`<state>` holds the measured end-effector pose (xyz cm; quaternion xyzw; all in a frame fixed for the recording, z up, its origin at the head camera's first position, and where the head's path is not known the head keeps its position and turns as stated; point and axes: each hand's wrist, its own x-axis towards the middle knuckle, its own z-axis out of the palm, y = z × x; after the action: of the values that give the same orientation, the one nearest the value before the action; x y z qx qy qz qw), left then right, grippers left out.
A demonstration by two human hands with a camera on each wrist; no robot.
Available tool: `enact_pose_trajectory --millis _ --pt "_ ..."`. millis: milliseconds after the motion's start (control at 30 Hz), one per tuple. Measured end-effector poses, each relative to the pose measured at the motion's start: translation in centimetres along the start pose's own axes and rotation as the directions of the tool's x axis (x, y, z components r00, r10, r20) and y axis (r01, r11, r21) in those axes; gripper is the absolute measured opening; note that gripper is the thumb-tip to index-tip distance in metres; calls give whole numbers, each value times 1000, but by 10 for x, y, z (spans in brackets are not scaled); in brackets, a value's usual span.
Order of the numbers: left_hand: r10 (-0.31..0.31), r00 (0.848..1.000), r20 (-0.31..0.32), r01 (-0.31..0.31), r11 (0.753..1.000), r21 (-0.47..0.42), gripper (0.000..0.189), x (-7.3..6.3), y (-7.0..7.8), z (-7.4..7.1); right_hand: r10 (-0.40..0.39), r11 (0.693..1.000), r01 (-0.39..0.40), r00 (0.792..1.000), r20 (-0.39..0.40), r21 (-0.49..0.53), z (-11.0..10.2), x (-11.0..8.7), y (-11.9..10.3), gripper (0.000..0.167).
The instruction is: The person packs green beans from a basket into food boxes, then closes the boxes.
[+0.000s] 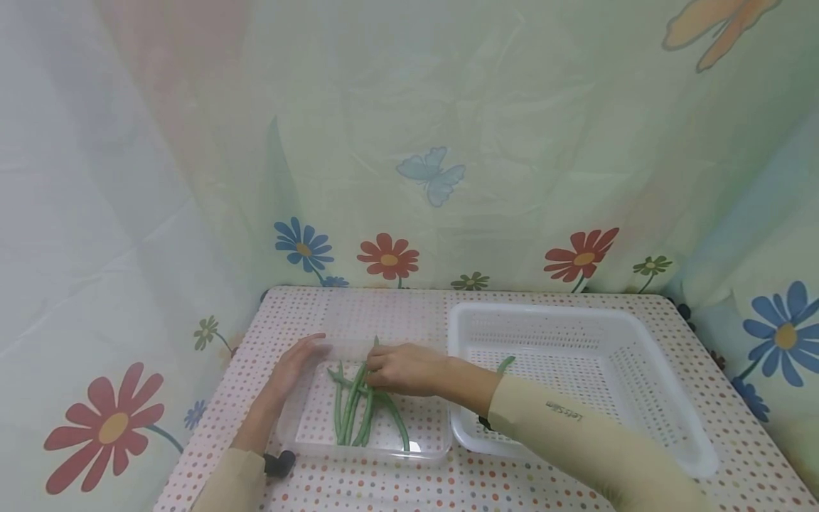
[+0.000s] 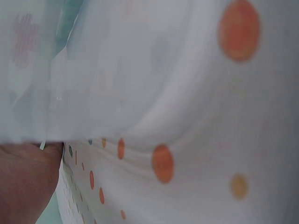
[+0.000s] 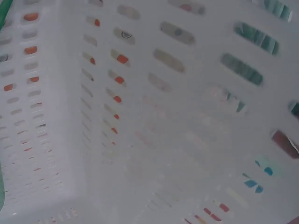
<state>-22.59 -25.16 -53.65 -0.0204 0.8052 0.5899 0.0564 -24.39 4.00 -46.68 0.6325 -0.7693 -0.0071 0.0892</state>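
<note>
Several green beans (image 1: pixel 350 412) lie in a clear plastic container (image 1: pixel 425 449), some crossing each other. Over them, my right hand (image 1: pixel 406 368) reaches in from the right with curled fingers, pinching a green bean (image 1: pixel 376 343) whose tip sticks up past the fingertips. My left hand (image 1: pixel 296 361) rests along the container's left wall with its fingers extended. In the left wrist view, part of that hand (image 2: pixel 28 179) shows beside the cloudy container wall (image 2: pixel 107 93).
To the right stands a white perforated basket (image 1: pixel 665 398), with a green bean (image 1: pixel 507 364) inside, partly hidden by my right arm. A clear lid-like sheet (image 1: pixel 387 313) lies behind the container. The dotted tablecloth (image 1: pixel 358 487) covers the table, and a printed curtain (image 1: pixel 512 163) hangs around it.
</note>
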Motion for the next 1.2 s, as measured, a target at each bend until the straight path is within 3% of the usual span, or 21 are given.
enact_pose_trajectory --millis 433,900,1200 --pt "-9 1000 -5 9 1000 9 51 3 -2 1 -15 999 17 996 -83 30 -4 -4 3 25" --pt "-11 1000 -3 11 1000 16 53 0 -1 1 38 998 -43 991 -129 -35 -14 -37 10 61" --pt "13 1000 -4 -13 1000 -2 53 0 -3 1 99 993 -106 987 -130 -53 -13 -61 18 67"
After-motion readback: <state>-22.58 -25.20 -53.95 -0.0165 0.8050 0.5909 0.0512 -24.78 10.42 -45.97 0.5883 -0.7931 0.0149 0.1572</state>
